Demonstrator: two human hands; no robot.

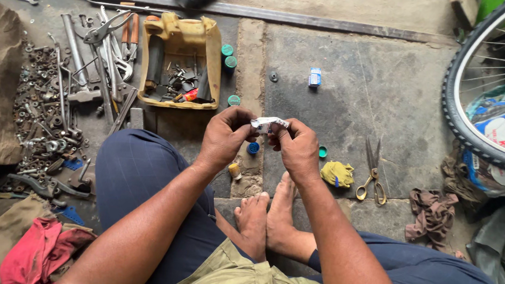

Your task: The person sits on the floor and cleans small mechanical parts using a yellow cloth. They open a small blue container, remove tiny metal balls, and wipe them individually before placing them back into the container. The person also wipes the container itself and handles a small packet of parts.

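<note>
**Small tube pinched between both hands over the stone floor**

Stone floor (366, 91) carried everything. Above its middle, the left hand (223, 138) and right hand (297, 149) both gripped a small white tube (269, 124) by their fingertips. A yellow tray (180, 62) of parts lay toward the far edge, scissors (373, 174) toward the right, by a bicycle wheel (482, 89).

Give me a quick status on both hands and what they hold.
Left hand and right hand both pinching small white crumpled tube. Held above stone floor. Nothing in the way.
</note>
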